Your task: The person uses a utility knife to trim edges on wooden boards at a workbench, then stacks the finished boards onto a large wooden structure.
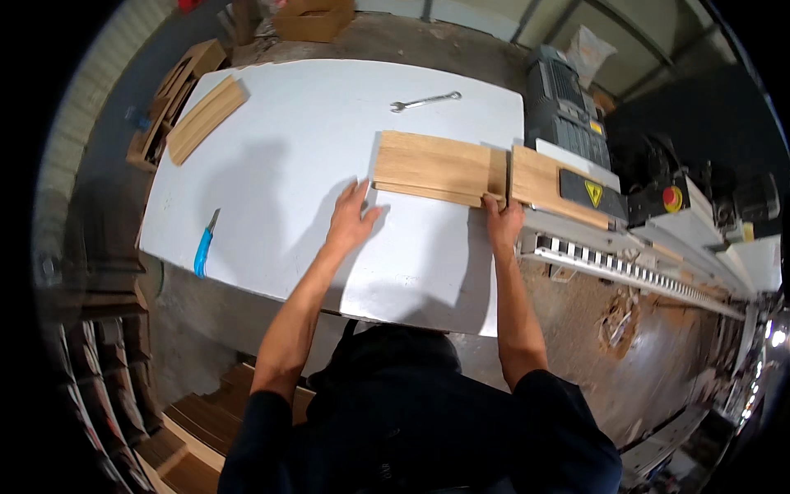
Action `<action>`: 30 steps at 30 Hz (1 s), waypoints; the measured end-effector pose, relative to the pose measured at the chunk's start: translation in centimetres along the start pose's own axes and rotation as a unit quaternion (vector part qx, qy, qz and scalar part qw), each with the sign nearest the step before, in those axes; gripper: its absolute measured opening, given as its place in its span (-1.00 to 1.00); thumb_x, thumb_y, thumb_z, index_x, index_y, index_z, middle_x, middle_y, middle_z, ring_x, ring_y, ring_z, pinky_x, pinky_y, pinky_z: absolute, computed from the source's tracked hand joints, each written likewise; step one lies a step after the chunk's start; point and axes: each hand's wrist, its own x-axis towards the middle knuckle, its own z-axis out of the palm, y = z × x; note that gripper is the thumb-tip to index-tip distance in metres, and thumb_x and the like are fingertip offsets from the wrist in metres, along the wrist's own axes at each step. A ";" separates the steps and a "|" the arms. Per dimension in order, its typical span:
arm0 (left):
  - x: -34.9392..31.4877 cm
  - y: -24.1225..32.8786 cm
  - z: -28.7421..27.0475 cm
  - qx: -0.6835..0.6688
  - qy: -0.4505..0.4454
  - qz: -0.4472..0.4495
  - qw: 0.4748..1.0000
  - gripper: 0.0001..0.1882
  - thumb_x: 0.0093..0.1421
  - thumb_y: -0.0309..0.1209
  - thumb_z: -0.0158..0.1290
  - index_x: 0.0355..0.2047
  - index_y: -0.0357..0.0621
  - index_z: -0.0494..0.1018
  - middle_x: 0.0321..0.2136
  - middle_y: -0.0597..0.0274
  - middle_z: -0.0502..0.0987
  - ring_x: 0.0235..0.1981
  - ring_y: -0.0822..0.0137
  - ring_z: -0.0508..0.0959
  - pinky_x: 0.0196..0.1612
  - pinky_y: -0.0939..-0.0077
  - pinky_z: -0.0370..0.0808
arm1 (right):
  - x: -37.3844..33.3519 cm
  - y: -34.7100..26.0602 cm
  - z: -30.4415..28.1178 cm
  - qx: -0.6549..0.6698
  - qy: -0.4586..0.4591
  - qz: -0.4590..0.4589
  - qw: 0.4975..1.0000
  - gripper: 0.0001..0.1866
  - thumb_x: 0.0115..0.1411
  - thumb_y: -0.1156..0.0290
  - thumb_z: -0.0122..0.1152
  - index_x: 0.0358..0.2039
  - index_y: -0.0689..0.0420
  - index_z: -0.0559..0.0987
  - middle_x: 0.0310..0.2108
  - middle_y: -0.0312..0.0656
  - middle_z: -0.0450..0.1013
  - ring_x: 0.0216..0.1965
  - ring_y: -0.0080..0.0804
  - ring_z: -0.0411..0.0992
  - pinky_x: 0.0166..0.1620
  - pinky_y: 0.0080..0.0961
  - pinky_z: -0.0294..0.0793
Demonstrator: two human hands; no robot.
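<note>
A light-brown wooden plank [440, 163] lies on the white tabletop, with a narrow lip along its near edge. My left hand [350, 221] is open beside the plank's left end, fingers stretched and thumb apart. At the near right corner, my right hand [503, 221] has its fingers bent over the plank's edge and grips it. Just right of that corner, past a thin gap, another wooden plank [539, 183] runs partly under a dark guard [591, 194] with a yellow warning sign.
Toward the back of the white table [313, 123] lies a wrench [425, 101]. A blue utility knife [205, 245] with its blade out rests near the left edge. More wooden strips [206, 120] sit at the far left corner. The machine carries a red button [671, 198] and a grey motor [564, 99].
</note>
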 end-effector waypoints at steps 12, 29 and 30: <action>6.5 -0.8 3.3 -0.032 -0.050 -0.007 0.998 -0.13 -0.08 -0.46 0.30 0.21 -0.36 0.12 -0.08 -0.15 0.35 -0.04 0.01 0.41 0.01 0.34 0.43 | -0.1 0.6 -1.6 0.054 -0.105 0.075 0.990 -0.52 -0.11 0.28 0.37 -0.19 0.28 0.52 -0.37 -0.01 0.52 -0.32 -0.15 0.46 -0.21 -0.35 0.42; -4.7 0.1 -3.2 -0.010 0.003 -0.007 1.000 -0.23 -0.04 -0.51 0.23 0.19 -0.28 0.16 0.04 -0.21 0.26 0.01 -0.11 0.34 0.00 0.21 0.42 | 1.6 -2.8 -2.7 0.655 0.034 0.416 0.630 -0.76 0.24 0.19 0.16 -0.28 0.11 0.49 -0.52 -0.34 0.39 -0.59 -0.53 0.28 -0.44 -0.56 0.42; -4.5 1.0 -2.8 -0.032 0.014 0.000 0.999 -0.27 -0.03 -0.50 0.23 0.17 -0.29 0.20 0.02 -0.20 0.29 -0.01 -0.10 0.36 0.00 0.21 0.41 | 1.9 -0.8 -2.9 0.647 0.046 0.428 0.629 -0.78 0.24 0.19 0.15 -0.31 0.09 0.50 -0.54 -0.34 0.40 -0.59 -0.53 0.32 -0.47 -0.58 0.44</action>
